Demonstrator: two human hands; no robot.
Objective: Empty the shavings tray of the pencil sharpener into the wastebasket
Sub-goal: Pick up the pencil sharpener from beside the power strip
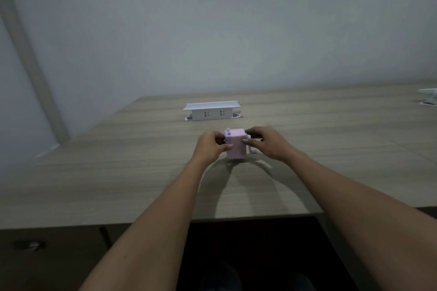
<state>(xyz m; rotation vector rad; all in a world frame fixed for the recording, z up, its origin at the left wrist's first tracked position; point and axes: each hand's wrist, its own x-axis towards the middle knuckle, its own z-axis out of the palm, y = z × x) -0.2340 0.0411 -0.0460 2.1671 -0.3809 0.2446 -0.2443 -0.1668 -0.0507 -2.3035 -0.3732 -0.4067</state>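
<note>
At frame centre, the left hand (211,146) and right hand (267,143) clasp opposite sides of the small lilac plastic pencil sharpener (234,143) standing upright on the wood-grain table (118,172). A white pop-up socket block (211,110) sits behind it.

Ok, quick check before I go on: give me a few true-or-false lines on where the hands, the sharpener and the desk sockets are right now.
1. Both hands grip the lilac plastic pencil sharpener. True: the left hand is on its left side, the right hand on its right.
2. The sharpener's crank sticks out toward the left hand. False: the crank is on the right-hand side.
3. The white pop-up socket box stands behind the sharpener on the wood-grain desk. True.
4. The wastebasket stands beside the sharpener. False: no wastebasket is in view.
5. The shavings tray lies pulled out on the desk. False: no separate tray shows.
</note>
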